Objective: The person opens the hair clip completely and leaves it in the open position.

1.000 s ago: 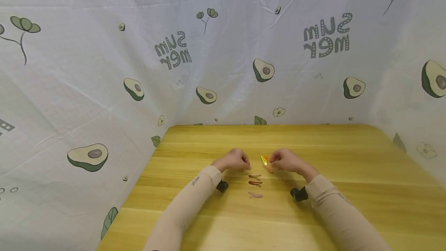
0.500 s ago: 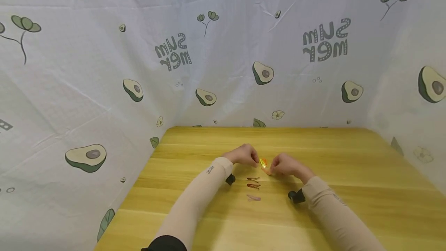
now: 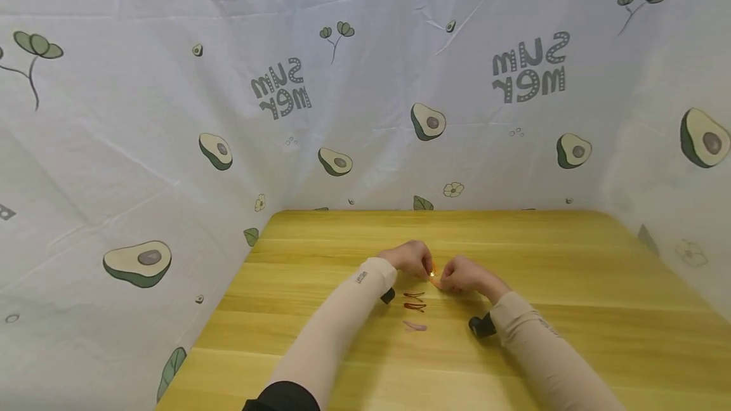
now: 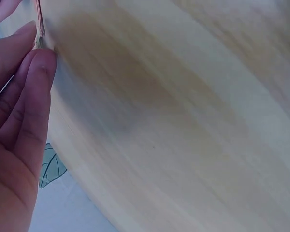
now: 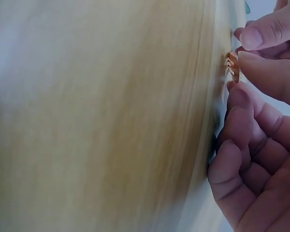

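In the head view my left hand and right hand meet over the table. An orange hair clip is pinched between my right thumb and fingers. My left thumb and fingertips pinch the thin edge of a shiny yellow hair clip, mostly covered by the fingers; its greenish edge and a reddish strip show in the left wrist view. Another orange piece peeks out behind it. Nearer on the table lie a brown hair clip, a dark red hair clip and a pink hair clip, all in a column.
The wooden table spreads around both arms. Behind it and at both sides hangs a white curtain printed with avocados and lettering. Black wrist cameras sit under the forearms, close to the tabletop.
My left hand has moved right, from beside the brown clip to the yellow clip, and now pinches it. The right hand keeps the orange clip and has barely shifted.
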Demonstrator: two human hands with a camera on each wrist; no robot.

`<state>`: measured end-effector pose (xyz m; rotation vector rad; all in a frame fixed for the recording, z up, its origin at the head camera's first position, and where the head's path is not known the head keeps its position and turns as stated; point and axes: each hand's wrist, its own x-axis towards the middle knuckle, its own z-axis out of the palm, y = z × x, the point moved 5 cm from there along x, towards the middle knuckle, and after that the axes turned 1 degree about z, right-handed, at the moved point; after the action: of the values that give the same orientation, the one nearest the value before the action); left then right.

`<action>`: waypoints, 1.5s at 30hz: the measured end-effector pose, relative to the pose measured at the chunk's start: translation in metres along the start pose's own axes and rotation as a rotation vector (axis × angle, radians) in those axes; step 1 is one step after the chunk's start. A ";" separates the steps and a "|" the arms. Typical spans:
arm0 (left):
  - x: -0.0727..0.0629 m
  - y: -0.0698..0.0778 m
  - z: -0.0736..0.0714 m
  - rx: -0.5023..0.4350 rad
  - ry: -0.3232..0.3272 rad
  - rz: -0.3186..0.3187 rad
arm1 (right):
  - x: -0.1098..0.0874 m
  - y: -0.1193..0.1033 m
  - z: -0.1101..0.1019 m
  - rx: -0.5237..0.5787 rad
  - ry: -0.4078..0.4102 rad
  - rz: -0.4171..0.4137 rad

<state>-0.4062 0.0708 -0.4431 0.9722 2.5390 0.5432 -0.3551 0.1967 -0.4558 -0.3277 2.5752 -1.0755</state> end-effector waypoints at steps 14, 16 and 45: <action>0.001 0.004 0.000 0.045 -0.004 0.000 | 0.002 -0.003 0.002 -0.023 0.015 -0.024; 0.001 0.004 0.000 0.033 -0.011 -0.001 | 0.002 -0.003 0.002 -0.027 0.011 -0.025; -0.002 -0.007 0.002 -0.127 -0.034 0.001 | 0.000 -0.005 0.000 -0.095 0.027 -0.048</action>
<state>-0.4078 0.0652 -0.4482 0.9287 2.4410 0.6732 -0.3544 0.1931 -0.4522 -0.4025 2.6603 -0.9818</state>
